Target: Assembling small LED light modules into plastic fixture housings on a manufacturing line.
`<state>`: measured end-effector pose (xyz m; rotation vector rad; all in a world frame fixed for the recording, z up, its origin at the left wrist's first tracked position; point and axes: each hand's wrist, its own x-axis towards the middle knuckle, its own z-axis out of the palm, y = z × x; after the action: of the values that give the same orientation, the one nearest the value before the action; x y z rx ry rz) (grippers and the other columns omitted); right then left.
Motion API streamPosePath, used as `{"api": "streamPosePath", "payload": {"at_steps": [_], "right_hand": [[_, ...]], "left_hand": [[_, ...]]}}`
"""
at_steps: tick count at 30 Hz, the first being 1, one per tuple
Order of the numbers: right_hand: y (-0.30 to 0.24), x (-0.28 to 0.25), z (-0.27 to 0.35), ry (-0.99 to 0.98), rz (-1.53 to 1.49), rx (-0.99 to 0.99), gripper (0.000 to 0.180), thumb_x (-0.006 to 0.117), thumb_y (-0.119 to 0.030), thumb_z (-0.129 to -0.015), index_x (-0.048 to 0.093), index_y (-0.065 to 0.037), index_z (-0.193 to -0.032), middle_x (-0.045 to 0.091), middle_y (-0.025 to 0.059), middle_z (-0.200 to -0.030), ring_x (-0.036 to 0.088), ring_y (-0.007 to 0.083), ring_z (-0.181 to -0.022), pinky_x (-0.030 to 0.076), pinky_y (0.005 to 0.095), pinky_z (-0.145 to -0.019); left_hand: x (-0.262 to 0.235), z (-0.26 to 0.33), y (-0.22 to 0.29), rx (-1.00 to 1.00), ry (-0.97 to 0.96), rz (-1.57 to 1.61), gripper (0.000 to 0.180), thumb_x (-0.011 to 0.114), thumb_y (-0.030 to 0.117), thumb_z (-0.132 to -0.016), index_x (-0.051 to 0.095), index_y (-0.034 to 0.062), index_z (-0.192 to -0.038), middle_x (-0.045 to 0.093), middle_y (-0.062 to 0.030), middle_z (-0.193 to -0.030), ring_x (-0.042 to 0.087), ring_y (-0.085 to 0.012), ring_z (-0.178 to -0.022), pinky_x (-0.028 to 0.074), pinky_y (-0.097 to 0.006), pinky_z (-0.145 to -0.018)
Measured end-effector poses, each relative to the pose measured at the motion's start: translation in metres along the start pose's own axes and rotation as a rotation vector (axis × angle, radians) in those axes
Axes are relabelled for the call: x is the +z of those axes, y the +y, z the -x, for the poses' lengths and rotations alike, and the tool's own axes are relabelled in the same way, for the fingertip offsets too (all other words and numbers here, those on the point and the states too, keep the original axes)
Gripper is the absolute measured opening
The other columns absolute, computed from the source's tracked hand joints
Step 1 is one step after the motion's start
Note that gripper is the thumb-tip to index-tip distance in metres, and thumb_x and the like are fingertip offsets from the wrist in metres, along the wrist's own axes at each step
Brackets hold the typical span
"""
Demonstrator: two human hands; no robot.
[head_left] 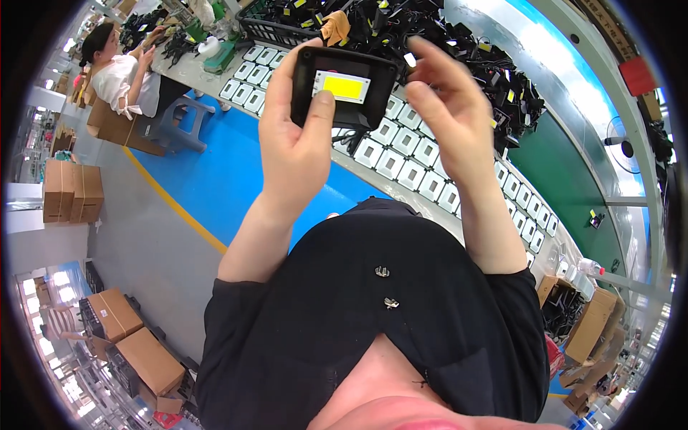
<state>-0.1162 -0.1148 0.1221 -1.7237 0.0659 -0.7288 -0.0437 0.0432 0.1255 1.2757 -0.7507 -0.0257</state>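
Observation:
My left hand [297, 147] grips a black rectangular lamp housing [304, 82], its open side facing me. Inside the housing lies a white LED plate with a yellow middle [342, 87], and my left thumb presses on its lower left edge. Just right of the housing, my right hand [455, 107] is raised, thumb and fingers apart and a little blurred. A small white piece [410, 60] shows near its fingertips; whether they touch it I cannot tell. Beneath both hands, rows of white square frames with dark edges [412, 174] cover the workbench.
Black lamp parts and cables [502, 93] are heaped along the bench's far side, beside a black crate [269, 30] and an orange cloth [335, 27]. At far left, a co-worker [125, 79] sits near a grey stool [183, 122]. Cardboard boxes [72, 192] stand on the floor.

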Motion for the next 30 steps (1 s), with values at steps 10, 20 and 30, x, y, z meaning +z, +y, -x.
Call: {"api": "streamPosePath", "payload": {"at_steps": [10, 20, 30], "right_hand": [[0.0, 0.027, 0.001, -0.137, -0.043, 0.072, 0.016, 0.061, -0.016, -0.083, 0.064, -0.002, -0.089, 0.058, 0.0045, -0.073, 0.053, 0.0102, -0.066, 0.041, 0.0254, -0.057], [0.035, 0.037, -0.005, -0.649, 0.002, 0.498, 0.026, 0.064, -0.024, -0.079, 0.064, 0.0, -0.09, 0.062, 0.0035, -0.072, 0.053, 0.0065, -0.066, 0.042, 0.0233, -0.059], [0.159, 0.097, -0.193, -0.392, -0.206, 0.397, 0.022, 0.059, -0.017, -0.086, 0.056, 0.002, -0.097, 0.057, 0.0053, -0.084, 0.056, 0.0129, -0.076, 0.046, 0.0229, -0.063]], "left_hand": [[0.008, 0.004, -0.014, 0.102, 0.013, -0.119, 0.027, 0.051, 0.003, -0.088, 0.039, 0.0023, -0.113, 0.053, -0.0072, -0.102, 0.05, -0.0101, -0.089, 0.042, -0.023, -0.079], [-0.043, 0.04, -0.036, -0.108, -0.143, -0.264, 0.039, 0.052, 0.008, -0.085, 0.039, 0.0033, -0.121, 0.051, -0.017, -0.111, 0.055, -0.0256, -0.099, 0.044, -0.033, -0.08], [-0.145, 0.103, -0.024, -0.736, 0.154, -0.146, 0.043, 0.038, 0.02, -0.094, 0.03, 0.0083, -0.135, 0.033, -0.0097, -0.136, 0.057, -0.0217, -0.102, 0.048, -0.029, -0.072]]}}
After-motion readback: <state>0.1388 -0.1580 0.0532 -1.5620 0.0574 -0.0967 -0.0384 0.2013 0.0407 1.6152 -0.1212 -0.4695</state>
